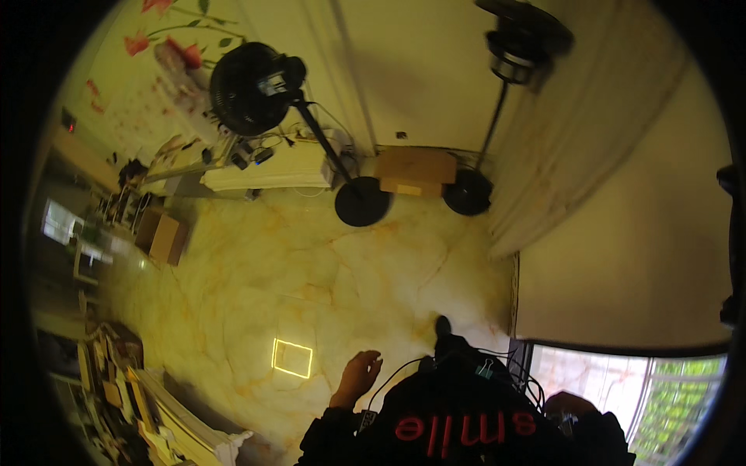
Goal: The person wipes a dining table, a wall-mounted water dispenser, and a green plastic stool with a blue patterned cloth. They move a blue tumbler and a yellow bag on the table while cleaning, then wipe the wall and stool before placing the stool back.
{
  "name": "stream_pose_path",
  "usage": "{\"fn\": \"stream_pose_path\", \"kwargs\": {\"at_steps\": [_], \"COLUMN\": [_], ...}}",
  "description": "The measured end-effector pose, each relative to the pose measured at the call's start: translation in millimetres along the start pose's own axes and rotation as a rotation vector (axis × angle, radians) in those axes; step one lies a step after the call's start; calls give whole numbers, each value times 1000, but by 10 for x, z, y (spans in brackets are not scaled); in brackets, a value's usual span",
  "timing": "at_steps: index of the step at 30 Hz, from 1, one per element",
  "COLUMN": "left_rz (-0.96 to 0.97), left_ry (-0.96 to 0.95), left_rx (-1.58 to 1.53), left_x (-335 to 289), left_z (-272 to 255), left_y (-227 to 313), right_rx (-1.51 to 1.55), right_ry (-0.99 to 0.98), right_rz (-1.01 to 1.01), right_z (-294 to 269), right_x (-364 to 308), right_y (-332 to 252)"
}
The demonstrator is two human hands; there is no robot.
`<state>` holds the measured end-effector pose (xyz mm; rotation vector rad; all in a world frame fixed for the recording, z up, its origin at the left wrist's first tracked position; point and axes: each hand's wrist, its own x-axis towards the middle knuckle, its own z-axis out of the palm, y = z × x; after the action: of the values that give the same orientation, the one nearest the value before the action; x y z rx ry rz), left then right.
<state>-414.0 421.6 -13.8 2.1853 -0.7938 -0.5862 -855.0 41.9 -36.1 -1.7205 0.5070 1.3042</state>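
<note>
1. Dark top (466,396) with red lettering was nearest the camera.
2. Left hand (358,378): half open, fingers loosely curled, looked empty, hung over marbled floor (233,279).
3. Teal binder clip (485,368) sat on the top's front.
4. Black cables (534,386) looped beside it, between both hands; slack and snag-free seemed best, I judged.
5. Right hand (571,405): near cables; blurred, couldn't tell opening or hold.

Likely a home — red wall flowers (137,43), marbled floor (256,264), standing fan (247,89), pale curtain (587,128)
</note>
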Motion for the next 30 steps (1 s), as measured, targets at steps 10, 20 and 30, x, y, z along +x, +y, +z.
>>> {"fn": "stream_pose_path", "kwargs": {"at_steps": [10,20,30], "left_rz": [-212,-438,-485], "left_ry": [267,410,671], "left_rx": [-96,-222,-143], "left_x": [352,572,596], "left_z": [-560,-1605,-3911], "left_y": [-350,-1393,-3175], "right_rx": [-86,-363,-521], "right_ry": [-281,-291,-301], "right_rz": [120,189,-58], "right_z": [-2116,-3226,-3140], "right_x": [551,1377,2666], "right_y": [-1214,-3916,-6789]}}
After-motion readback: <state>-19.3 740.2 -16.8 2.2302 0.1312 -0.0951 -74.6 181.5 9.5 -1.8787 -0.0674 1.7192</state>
